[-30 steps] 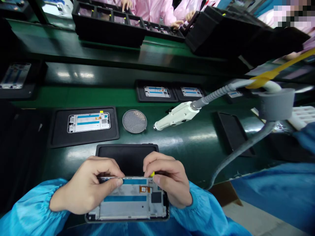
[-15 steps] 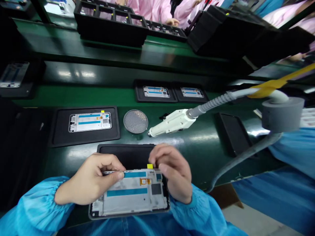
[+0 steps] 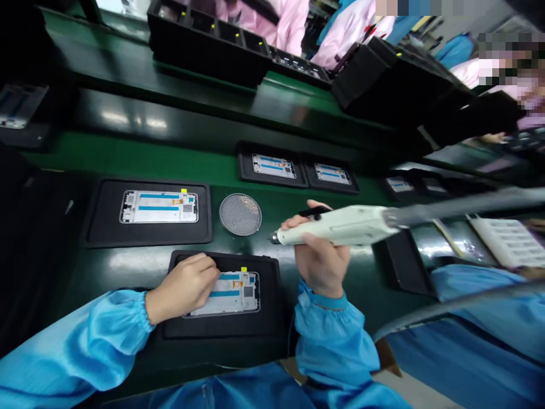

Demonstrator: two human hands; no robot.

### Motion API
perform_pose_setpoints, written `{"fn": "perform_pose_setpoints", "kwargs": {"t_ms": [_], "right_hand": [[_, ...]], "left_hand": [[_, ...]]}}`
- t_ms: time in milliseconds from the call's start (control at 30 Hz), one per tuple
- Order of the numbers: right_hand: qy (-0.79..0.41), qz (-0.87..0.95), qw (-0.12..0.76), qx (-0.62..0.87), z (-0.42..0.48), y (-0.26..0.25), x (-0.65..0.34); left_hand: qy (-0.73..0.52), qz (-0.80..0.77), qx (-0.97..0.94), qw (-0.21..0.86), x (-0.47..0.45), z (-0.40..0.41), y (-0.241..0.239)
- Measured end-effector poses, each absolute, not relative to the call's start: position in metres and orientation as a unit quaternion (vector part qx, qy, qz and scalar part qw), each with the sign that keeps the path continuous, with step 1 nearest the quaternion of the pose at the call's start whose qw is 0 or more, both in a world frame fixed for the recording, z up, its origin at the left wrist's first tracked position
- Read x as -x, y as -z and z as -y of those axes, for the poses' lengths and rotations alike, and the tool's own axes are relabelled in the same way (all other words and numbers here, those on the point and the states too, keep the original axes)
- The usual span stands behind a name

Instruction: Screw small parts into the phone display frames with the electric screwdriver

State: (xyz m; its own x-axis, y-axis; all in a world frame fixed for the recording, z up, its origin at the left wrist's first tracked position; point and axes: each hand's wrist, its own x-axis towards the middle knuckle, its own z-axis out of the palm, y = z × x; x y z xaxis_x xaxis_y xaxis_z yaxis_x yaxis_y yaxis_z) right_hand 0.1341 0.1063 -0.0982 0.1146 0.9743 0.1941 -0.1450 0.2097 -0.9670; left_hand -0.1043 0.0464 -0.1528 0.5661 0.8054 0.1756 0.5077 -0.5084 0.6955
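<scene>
My right hand [image 3: 323, 261] is wrapped around a pale electric screwdriver [image 3: 340, 224], its tip pointing left. My left hand [image 3: 185, 287] is closed at the left part of a phone frame [image 3: 225, 304], its fingertips hidden at the upper edge. That frame lies in a black tray [image 3: 268, 318] and shows blue strips, an orange flex cable and a yellow tab on its top edge. Beyond the tray sits a round perforated metal dish [image 3: 240, 215], with small shiny bits in its upper right part.
A second black tray [image 3: 102, 216] with a phone frame [image 3: 159, 206] lies at left. Two more trayed frames [image 3: 273, 166] stand farther back. Black divided boxes [image 3: 208, 48] line the shelf. The screwdriver's grey cable [image 3: 460, 207] runs off right, past a co-worker's blue sleeve [image 3: 477, 295].
The phone frame has gone down from my two hands into the black tray. My right hand has left it and taken hold of the hanging screwdriver.
</scene>
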Motion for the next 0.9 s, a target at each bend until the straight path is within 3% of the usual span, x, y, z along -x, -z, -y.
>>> {"fn": "perform_pose_setpoints", "kwargs": {"t_ms": [133,367,500,900], "right_hand": [[-0.475,0.459,0.660,0.359,-0.089,0.079,-0.123],[-0.548,0.470,0.595,0.353,-0.057,0.089,-0.083],[-0.564,0.508,0.566,0.323,-0.051,0.100,-0.076],[-0.573,0.527,0.470,0.415,-0.054,0.098,-0.081]], "left_hand": [[-0.260,-0.374,-0.866,0.206,0.103,-0.027,0.161],[-0.229,-0.323,-0.918,0.011,0.099,-0.004,0.162],[-0.235,-0.329,-0.915,0.004,0.096,-0.004,0.159],[-0.238,-0.356,-0.904,0.001,0.093,-0.004,0.154]]}}
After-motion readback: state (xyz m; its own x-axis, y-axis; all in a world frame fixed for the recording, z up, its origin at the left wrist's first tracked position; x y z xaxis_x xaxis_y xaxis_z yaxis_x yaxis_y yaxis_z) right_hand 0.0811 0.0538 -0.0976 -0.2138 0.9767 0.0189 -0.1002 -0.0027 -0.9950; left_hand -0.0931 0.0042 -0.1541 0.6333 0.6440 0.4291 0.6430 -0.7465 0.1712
